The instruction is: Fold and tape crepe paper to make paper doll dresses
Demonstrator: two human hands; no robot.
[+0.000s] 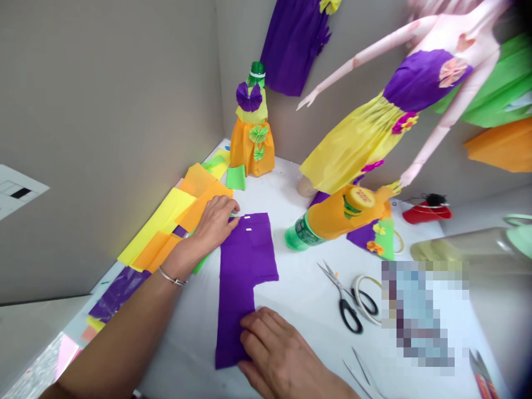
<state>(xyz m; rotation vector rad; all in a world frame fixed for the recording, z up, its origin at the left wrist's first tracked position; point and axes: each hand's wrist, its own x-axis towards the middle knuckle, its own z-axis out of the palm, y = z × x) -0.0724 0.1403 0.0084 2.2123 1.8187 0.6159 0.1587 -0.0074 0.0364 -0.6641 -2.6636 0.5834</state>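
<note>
A purple sheet of crepe-like paper point(245, 255), with a step cut into its right side, lies flat on the white table. Two small white strips, which look like tape, sit near its top edge. My left hand point(216, 221) rests at the sheet's upper left corner, fingers bent and thumb apart from them, gripping nothing visible. At the lower right edge, my right hand point(282, 354) lies with its fingertips on the sheet and its thumb spread below. Black-handled scissors point(344, 305) lie partly open to the right, beside a tape roll point(366, 299).
Coloured paper sheets point(162, 216) line the left edge by the wall. A dressed green bottle point(253, 127) stands in the back corner. Another bottle in orange paper point(332, 219) and a doll in a yellow skirt point(353, 144) stand right. Tweezers point(361, 377) lie near the front.
</note>
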